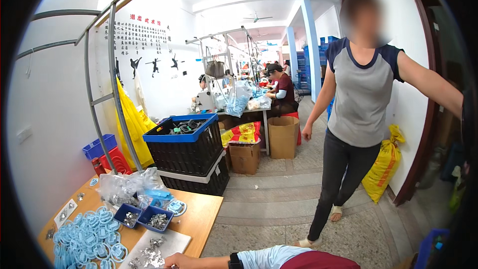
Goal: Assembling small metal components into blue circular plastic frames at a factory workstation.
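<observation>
My right hand [179, 261] is at the lower edge, beside a pile of small shiny metal pieces [152, 256] on a white board [175, 242]. Its visible fingers are curled together. The rest is cut off by the frame, so whatever they pinch cannot be made out. A dark band circles the wrist, below a light blue sleeve. My left hand is out of view. Left of the board lies a heap of light blue ring-shaped plastic parts [87, 236]. Two dark blue bins [155, 219] with small metal pieces stand behind the board, near clear plastic bags [130, 183].
The wooden table [201, 214] ends at the right. Behind it stand stacked black crates [186, 152], cardboard boxes [283, 138] and a metal frame [94, 104]. A person [361, 94] stands on the right, near a yellow sack [382, 167] and a doorway. Others sit at far worktables.
</observation>
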A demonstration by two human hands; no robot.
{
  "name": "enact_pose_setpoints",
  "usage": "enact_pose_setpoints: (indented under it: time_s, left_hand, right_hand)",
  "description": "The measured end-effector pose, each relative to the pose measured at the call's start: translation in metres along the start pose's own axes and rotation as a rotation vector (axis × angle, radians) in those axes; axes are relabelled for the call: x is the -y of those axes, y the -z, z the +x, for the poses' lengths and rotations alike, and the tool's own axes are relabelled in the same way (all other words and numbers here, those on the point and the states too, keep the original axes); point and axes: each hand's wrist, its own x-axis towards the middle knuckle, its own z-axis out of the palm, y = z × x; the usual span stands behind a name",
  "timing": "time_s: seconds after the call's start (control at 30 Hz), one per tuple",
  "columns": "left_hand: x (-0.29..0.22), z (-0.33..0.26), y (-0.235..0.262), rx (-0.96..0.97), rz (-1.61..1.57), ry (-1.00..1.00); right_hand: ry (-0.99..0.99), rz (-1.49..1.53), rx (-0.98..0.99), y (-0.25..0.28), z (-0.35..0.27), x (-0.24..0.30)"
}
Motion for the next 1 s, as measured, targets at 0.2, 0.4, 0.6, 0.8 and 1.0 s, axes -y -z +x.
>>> enact_pose_setpoints:
  time_s: [0.2, 0.4, 0.6, 0.8, 1.0]
  left_hand:
    - [-0.009, -0.016, -0.001, 0.018, -0.153, 0.059]
    - [-0.019, -0.023, 0.015, -0.071, -0.107, 0.094]
    - [-0.026, -0.064, 0.051, -0.259, -0.093, 0.227]
    - [-0.013, -0.113, 0.071, -0.395, -0.071, 0.355]
    - [-0.041, -0.198, 0.094, -0.772, 0.062, 0.530]
  right_hand:
    - [0.095, -0.090, 0.108, 0.008, -0.007, 0.015]
    - [0.060, -0.105, 0.227, -0.008, 0.008, 0.014]
    - [0.191, -0.181, 0.260, -0.034, 0.012, -0.004]
    - [0.246, -0.109, 0.332, -0.066, 0.042, -0.018]
    - [0.384, 0.035, 0.549, -0.128, 0.047, 0.013]
